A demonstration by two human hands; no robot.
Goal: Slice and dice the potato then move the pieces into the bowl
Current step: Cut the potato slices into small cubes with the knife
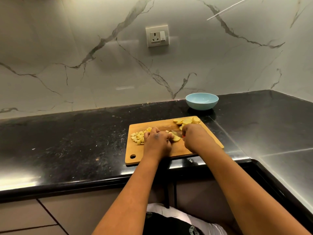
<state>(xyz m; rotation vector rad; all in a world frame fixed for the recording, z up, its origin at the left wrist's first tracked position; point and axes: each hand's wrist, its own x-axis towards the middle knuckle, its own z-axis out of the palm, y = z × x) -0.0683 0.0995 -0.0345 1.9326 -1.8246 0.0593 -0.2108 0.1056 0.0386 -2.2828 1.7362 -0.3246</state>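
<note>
Potato: a slice lies mid-board, pinned for dicing.
Left hand: fingers curled onto that slice, steadying it against the blade.
Right hand: wrapped round the knife, handle hidden, blade just left of the fist, angled toward the slice.
Dice: heaped at the board's left, kept apart from uncut stock.
Slices: waiting at the far right corner.
Board: near the counter edge.
Bowl: far of the board, no pieces seen inside; likely filled last.
</note>
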